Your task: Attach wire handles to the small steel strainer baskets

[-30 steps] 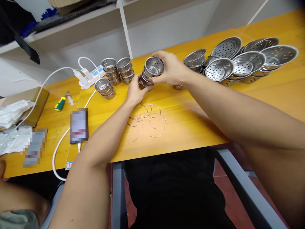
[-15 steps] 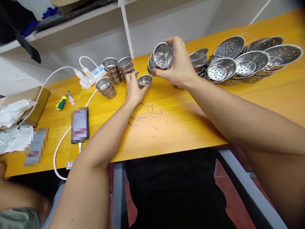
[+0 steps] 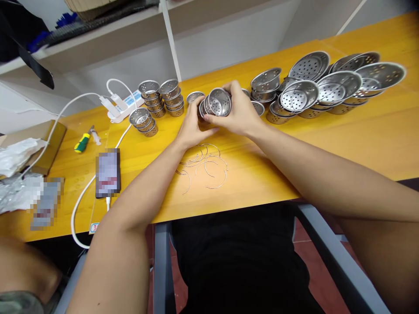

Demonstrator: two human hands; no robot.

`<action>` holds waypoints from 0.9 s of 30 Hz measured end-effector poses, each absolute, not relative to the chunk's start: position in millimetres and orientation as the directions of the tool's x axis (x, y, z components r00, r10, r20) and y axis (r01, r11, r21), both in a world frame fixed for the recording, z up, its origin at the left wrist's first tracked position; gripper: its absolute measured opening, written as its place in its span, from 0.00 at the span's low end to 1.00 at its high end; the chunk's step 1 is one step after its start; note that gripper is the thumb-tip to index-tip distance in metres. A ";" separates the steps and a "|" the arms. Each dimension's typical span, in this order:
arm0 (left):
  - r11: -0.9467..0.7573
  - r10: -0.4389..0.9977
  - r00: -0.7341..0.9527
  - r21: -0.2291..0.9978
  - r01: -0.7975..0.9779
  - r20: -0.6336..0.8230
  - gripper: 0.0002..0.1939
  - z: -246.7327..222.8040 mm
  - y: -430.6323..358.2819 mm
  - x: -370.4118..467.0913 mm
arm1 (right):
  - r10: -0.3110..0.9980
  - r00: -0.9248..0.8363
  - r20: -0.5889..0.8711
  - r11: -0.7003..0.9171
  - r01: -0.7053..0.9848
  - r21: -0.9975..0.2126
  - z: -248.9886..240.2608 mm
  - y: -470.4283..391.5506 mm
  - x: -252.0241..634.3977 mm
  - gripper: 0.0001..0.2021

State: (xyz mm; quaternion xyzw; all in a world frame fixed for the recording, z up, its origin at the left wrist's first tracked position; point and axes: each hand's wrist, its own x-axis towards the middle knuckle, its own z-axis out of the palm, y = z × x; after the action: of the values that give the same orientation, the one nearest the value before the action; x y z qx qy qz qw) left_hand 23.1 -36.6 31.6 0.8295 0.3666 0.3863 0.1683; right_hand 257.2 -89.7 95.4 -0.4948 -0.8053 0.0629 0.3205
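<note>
My right hand (image 3: 240, 111) grips a small nested stack of perforated metal cups (image 3: 219, 103), tilted with the openings toward me. Against the left side of that stack is my left hand (image 3: 191, 126), its fingers behind the cups and its thumb stretched below them. Just behind my left hand a single metal cup (image 3: 194, 97) stands on the table. More cup stacks (image 3: 173, 101) are at the left. Bent thin wires (image 3: 216, 170) lie in front of my hands.
Larger perforated metal baskets (image 3: 340, 87) crowd the right side of the wooden table (image 3: 262, 183). To the left are a power strip (image 3: 122, 109) with white cables, a phone (image 3: 108, 173), a green-yellow screwdriver (image 3: 82, 142) and plastic bags (image 3: 19, 157). Another person's leg shows at lower left.
My right hand has lowered the tilted cups toward the table. My left hand has let go of the single cup and moved against the stack.
</note>
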 end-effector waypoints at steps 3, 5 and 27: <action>-0.687 0.726 0.451 0.544 0.481 0.518 0.51 37.2 -39.6 24.2 | 0.838 -0.339 0.427 0.523 0.722 -0.453 88.1 -91.7 247.6 0.45; -0.694 0.720 0.455 0.544 0.472 0.525 0.47 37.1 -38.3 22.4 | 0.829 -0.355 0.432 0.547 0.673 -0.497 82.0 -88.3 244.9 0.45; -0.769 0.639 0.468 0.500 0.398 0.610 0.44 28.2 -14.6 9.2 | 0.730 -0.403 0.552 0.682 0.483 -0.549 70.4 -60.5 272.2 0.45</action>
State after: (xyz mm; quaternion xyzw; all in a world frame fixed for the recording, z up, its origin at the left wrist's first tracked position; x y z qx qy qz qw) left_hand 9.2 -14.6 28.2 0.8444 0.3071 0.4141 0.1457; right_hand 272.2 -60.5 70.4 -0.3681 -0.8236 0.1532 0.4035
